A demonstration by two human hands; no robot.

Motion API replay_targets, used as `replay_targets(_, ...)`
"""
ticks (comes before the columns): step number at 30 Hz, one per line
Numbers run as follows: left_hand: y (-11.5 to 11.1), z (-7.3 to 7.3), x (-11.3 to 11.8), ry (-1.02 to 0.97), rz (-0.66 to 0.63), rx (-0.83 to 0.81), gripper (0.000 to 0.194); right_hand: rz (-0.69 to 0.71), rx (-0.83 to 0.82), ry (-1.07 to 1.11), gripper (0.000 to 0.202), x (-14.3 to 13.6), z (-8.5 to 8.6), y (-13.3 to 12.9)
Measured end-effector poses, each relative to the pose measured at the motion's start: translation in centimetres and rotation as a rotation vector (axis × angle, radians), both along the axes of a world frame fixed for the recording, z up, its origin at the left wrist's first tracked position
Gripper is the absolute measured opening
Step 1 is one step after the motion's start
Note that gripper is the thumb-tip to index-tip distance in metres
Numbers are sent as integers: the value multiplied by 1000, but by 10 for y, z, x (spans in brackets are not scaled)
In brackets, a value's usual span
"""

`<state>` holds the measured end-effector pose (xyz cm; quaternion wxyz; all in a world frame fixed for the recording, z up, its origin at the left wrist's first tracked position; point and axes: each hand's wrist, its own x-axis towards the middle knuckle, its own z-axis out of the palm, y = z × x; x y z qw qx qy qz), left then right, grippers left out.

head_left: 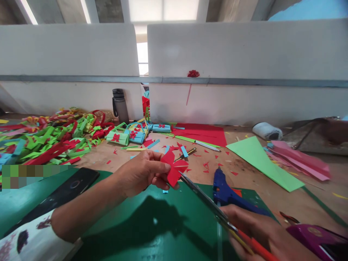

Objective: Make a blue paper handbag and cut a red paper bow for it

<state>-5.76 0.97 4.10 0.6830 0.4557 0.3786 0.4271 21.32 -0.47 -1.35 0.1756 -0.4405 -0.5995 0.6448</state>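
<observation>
My left hand pinches a red paper flower between thumb and fingers, above the green cutting mat. My right hand is wrapped round a pair of scissors, seen nearly edge-on, with an orange-red handle part. Their blade tips reach the lower right edge of the red paper; whether they are cutting into it I cannot tell. Just beyond my right hand lies a blue hot glue gun. Small red paper scraps are scattered behind the flower.
Colourful folded paper pieces heap at left, beside small paper bags and a bottle. A phone lies on the mat. Red sheets, a pen, green paper, pink paper and a purple object lie around.
</observation>
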Motion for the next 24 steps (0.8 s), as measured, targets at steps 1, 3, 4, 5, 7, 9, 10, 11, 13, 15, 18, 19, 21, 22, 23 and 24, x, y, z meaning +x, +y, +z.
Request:
replay_targets(1,0,-1,0,2,-3,-2,7,9,8,-16,34,0,5,0)
replay_targets(3,0,-2,0,6,-7,-17,7,33,35,-34,35,0,14,0)
replay_targets(4,0,-2,0,7,-7,-23,8,47,57,-37,34,-1,17,-1)
replay_targets(5,0,-3,0,8,-5,-30,9,62,84,-36,33,-1,20,-1)
replay_targets(7,0,-2,1,20,7,-47,11,100,140,-35,31,-1,23,-1)
replay_targets(9,1,-1,1,34,12,-67,15,119,167,-51,30,0,20,-1)
replay_targets(10,1,-1,1,35,10,-75,16,111,169,-62,29,0,16,0)
replay_targets(11,0,0,1,35,6,-79,17,96,169,-68,28,1,11,0)
replay_targets(13,0,0,0,28,-9,-81,17,66,156,-68,27,1,0,2)
replay_targets(15,0,0,0,25,-19,-84,15,75,123,-55,25,1,-9,2)
replay_targets(18,1,-1,-1,25,-28,-90,13,91,86,-49,22,0,-7,1)
replay_targets(19,1,-1,-1,26,-31,-93,13,94,82,-49,21,0,-2,0)
replay_targets(21,1,-1,0,27,-34,-100,14,106,77,-60,20,-2,10,-2)
replay_targets(22,1,-1,0,29,-33,-102,15,113,78,-63,20,-2,15,-2)
replay_targets(23,2,-1,0,30,-29,-104,15,111,77,-67,21,-3,18,-3)
replay_targets(24,2,-1,0,33,-26,-107,16,109,73,-70,22,-4,20,-3)
